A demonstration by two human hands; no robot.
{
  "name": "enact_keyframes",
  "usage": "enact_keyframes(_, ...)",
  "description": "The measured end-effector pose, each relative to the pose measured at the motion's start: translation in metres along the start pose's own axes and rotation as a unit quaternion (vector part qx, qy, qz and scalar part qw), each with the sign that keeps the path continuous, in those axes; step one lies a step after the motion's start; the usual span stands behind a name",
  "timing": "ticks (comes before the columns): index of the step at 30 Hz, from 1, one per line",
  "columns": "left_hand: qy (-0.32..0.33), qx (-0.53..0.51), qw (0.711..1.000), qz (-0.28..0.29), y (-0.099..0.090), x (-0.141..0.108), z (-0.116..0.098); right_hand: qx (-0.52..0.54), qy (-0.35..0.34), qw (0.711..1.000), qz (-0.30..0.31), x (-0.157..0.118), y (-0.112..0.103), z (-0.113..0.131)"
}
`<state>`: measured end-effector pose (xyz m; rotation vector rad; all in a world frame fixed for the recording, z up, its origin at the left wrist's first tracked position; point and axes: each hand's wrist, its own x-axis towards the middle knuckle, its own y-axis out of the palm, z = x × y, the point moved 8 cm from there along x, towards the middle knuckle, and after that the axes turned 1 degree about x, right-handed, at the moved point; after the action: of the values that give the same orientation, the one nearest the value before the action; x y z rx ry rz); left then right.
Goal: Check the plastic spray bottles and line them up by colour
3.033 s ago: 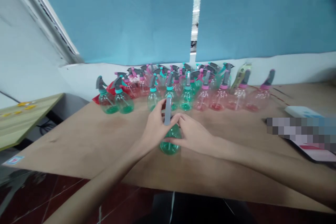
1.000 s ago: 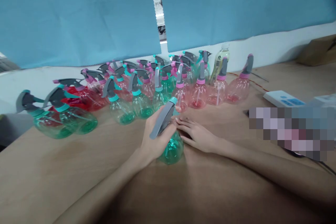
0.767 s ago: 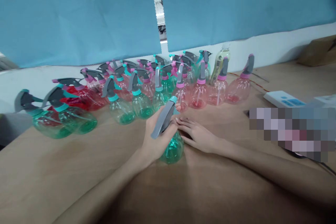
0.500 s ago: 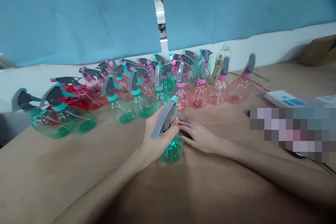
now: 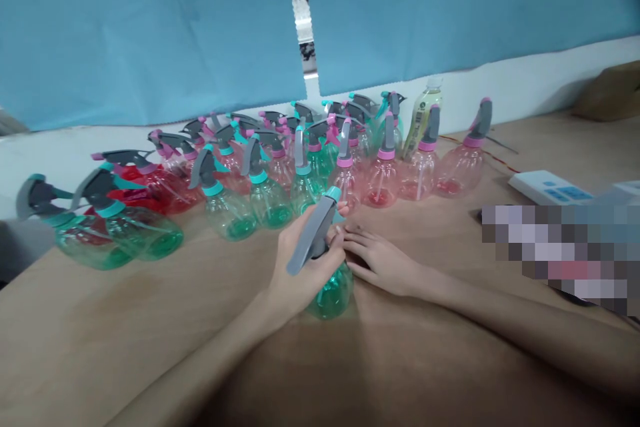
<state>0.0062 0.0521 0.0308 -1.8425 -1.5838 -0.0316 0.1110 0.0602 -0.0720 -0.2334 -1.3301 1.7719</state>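
Note:
My left hand (image 5: pixel 295 273) is wrapped around the neck of a green spray bottle (image 5: pixel 333 297) with a grey trigger and turquoise nozzle. The bottle stands almost upright on the wooden table, its trigger pointing toward me. Beside it on the right lies my right hand (image 5: pixel 383 260), fingers stretched out toward the bottle's side. Its fingertips are close to the left hand's fingers; whether they touch the bottle I cannot tell. Just behind are a clear green spray bottle (image 5: pixel 273 203) and a pink spray bottle (image 5: pixel 381 183).
Several more pink and green spray bottles stand in rows toward the wall. At the left, two green spray bottles (image 5: pixel 145 233) lean over. A labelled drink bottle (image 5: pixel 423 117) stands at the back. On the right are a white device (image 5: pixel 553 188) with blue buttons and a blurred-out object (image 5: pixel 560 253).
The view has shifted slightly. Both hands and the held spray bottle keep nearly the same place and grip.

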Motion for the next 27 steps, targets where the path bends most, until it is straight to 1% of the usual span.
enact_keyframes(5,0.012,-0.011,1.000,-0.005,-0.0002,0.0014,-0.0028,-0.009,0.004,1.000,0.008,-0.0002,0.0012,-0.0012)
enact_keyframes(15,0.005,-0.004,1.000,0.002,-0.0003,0.0019,-0.0037,0.008,-0.002,1.000,-0.004,-0.0004,0.0011,-0.0019)
enact_keyframes(23,0.004,-0.009,1.000,0.001,-0.0015,0.0027,-0.0076,-0.009,0.008,1.000,0.017,-0.0002,0.0013,-0.0009)
enact_keyframes(27,0.004,-0.015,1.000,0.008,0.0000,0.0021,-0.0081,-0.003,0.005,1.000,0.009,-0.0004,0.0012,-0.0011)
